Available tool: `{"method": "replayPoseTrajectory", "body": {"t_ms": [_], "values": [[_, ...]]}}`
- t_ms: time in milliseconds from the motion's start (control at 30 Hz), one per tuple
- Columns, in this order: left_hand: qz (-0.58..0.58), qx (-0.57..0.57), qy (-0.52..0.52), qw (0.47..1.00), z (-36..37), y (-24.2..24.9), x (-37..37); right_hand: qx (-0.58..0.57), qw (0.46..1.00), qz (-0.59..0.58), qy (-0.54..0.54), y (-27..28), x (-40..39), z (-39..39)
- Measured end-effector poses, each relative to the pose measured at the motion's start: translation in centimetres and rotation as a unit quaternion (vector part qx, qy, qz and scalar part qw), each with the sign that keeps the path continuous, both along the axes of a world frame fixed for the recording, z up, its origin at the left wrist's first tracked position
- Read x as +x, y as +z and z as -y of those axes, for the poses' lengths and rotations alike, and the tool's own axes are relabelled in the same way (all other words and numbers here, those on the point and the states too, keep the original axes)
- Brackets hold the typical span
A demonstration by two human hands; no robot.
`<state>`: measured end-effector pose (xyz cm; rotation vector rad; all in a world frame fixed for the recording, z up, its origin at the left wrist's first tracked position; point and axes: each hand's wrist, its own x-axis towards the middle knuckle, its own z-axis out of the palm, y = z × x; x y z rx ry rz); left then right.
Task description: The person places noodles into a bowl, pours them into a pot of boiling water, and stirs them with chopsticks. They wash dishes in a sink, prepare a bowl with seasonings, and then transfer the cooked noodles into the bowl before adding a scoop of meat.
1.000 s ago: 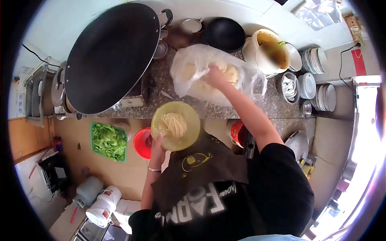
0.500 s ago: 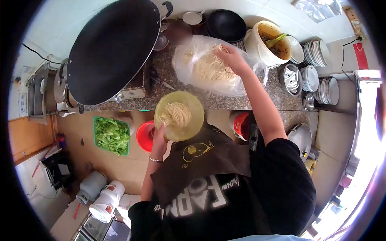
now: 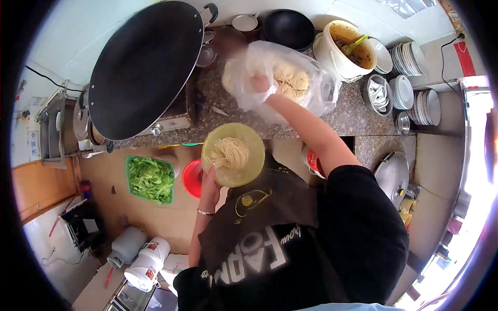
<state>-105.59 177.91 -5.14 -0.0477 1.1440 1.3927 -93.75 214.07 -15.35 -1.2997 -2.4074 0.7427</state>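
My left hand (image 3: 210, 182) is closed on the near left rim of a round yellowish bowl (image 3: 251, 165), its thumb over the rim. A nest of pale noodles (image 3: 229, 152) lies in the bowl. On the counter above it, a clear plastic bag (image 3: 324, 88) lies around more noodles (image 3: 293, 83). My right hand (image 3: 262, 84) is at the bag's left part, partly behind the plastic; its fingers are hard to make out, and what they hold, if anything, is hidden.
A large black wok (image 3: 145, 67) stands at the left. Behind the bag are a smaller black pan (image 3: 289, 30) and a white bucket of food (image 3: 332, 52). Stacked plates (image 3: 426, 107) are at the right. Below the counter are a basket of greens (image 3: 150, 180) and a red bucket (image 3: 192, 178).
My right hand has moved left, from the noodles in the bag's opening to the plastic at its left part. The bag's film has shifted over the noodles. My left hand still holds the bowl.
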Motion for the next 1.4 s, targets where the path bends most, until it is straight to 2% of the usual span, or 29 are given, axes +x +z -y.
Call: {"method": "replayPoseTrajectory", "body": {"t_ms": [33, 100, 133, 200, 233, 300, 333, 433, 500, 567, 600, 667, 700, 733, 767, 800, 867, 900, 967, 1033, 1100, 1200, 1233, 1267, 1300, 1333, 1400], "values": [[-0.003, 0.006, -0.001, 1.000, 0.3, -0.1, -0.1, 0.001, 1.000, -0.001, 0.002, 0.7, 0.7, -0.3], [-0.009, 0.012, -0.002, 1.000, 0.8, -0.2, -0.6, 0.168, 0.982, -0.052, 0.070, 1.7, 3.3, -1.5], [-0.005, 0.015, 0.009, 1.000, 1.0, -0.3, -0.7, 0.169, 0.981, -0.053, 0.072, 3.3, 4.0, -1.7], [0.000, 0.018, 0.020, 1.000, 1.4, -0.5, -1.1, 0.007, 1.000, -0.015, -0.024, 9.0, 4.9, -1.0], [0.010, 0.038, 0.019, 0.999, 1.6, -0.9, -1.3, 0.007, 1.000, -0.013, -0.023, 11.2, 4.6, 0.0], [0.022, 0.058, 0.013, 0.998, 1.7, -0.8, -1.1, -0.071, 0.970, 0.230, 0.033, 14.1, 3.7, 2.1], [0.032, 0.049, 0.015, 0.998, 1.4, -0.6, -1.2, -0.031, 0.955, 0.280, 0.093, 10.3, 3.9, 2.0], [0.013, 0.043, 0.003, 0.999, 0.7, -0.3, -1.1, -0.017, 0.956, 0.284, 0.073, 5.4, 3.0, 3.4], [-0.013, 0.046, -0.007, 0.999, 0.6, -0.2, -1.1, 0.027, 0.953, 0.286, 0.096, 5.2, 2.9, 3.2], [0.018, 0.043, -0.004, 0.999, 0.5, -0.2, -1.1, -0.046, 0.980, 0.188, 0.049, 6.3, 3.7, 3.3], [0.021, 0.042, -0.005, 0.999, 0.5, -0.3, -1.1, -0.047, 0.979, 0.190, 0.048, 6.6, 4.4, 3.1], [0.026, 0.048, -0.034, 0.998, -0.1, -0.3, -1.0, -0.001, 1.000, -0.009, -0.008, 7.7, 5.8, 1.7], [0.028, 0.053, -0.032, 0.998, -0.4, -0.2, -1.0, 0.004, 1.000, -0.006, -0.006, 10.7, 6.0, 1.8], [0.031, 0.041, -0.049, 0.997, -0.5, -0.1, -1.0, -0.165, 0.982, -0.079, -0.049, 16.0, 6.0, 2.6], [0.034, 0.029, -0.067, 0.997, -0.6, 0.1, -1.0, -0.329, 0.928, -0.149, -0.090, 19.6, 6.1, 3.2], [0.035, 0.032, -0.065, 0.997, -1.1, 1.1, -0.9, -0.326, 0.930, -0.148, -0.089, 20.7, 6.6, 3.1], [0.025, 0.047, -0.078, 0.996, -2.0, 2.8, -0.3, -0.306, 0.901, -0.302, -0.066, 22.5, 7.9, 3.0], [0.028, 0.049, -0.076, 0.996, -2.4, 2.6, -0.1, -0.304, 0.903, -0.298, -0.065, 24.1, 8.1, 3.4], [0.011, 0.100, -0.093, 0.991, -3.3, 2.0, 0.3, -0.346, 0.839, -0.409, -0.091, 27.8, 8.5, 4.9], [0.021, 0.096, -0.106, 0.989, -4.4, 0.9, 0.7, -0.337, 0.839, -0.424, -0.053, 31.9, 8.5, 7.6], [0.031, 0.086, -0.120, 0.989, -5.3, 0.5, 1.2, -0.347, 0.812, -0.466, -0.054, 34.0, 8.4, 10.5], [0.040, 0.075, -0.144, 0.986, -6.2, 0.4, 1.9, -0.413, 0.790, -0.452, -0.005, 33.6, 8.6, 13.4], [0.043, 0.072, -0.144, 0.986, -6.1, 0.5, 2.1, -0.405, 0.810, -0.422, -0.040, 31.5, 8.8, 14.2], [0.048, 0.080, -0.142, 0.986, -6.0, 1.1, 2.3, -0.364, 0.883, -0.295, 0.019, 30.2, 8.7, 14.6], [0.051, 0.089, -0.139, 0.985, -6.0, 1.4, 2.4, -0.314, 0.932, -0.161, 0.080, 29.4, 8.4, 14.8], [0.053, 0.089, -0.140, 0.985, -5.9, 1.4, 2.4, -0.315, 0.932, -0.159, 0.078, 29.3, 8.1, 15.3], [0.099, 0.125, -0.148, 0.976, -5.4, 1.5, 1.9, -0.202, 0.969, -0.058, 0.126, 29.0, 7.7, 16.2]]}}
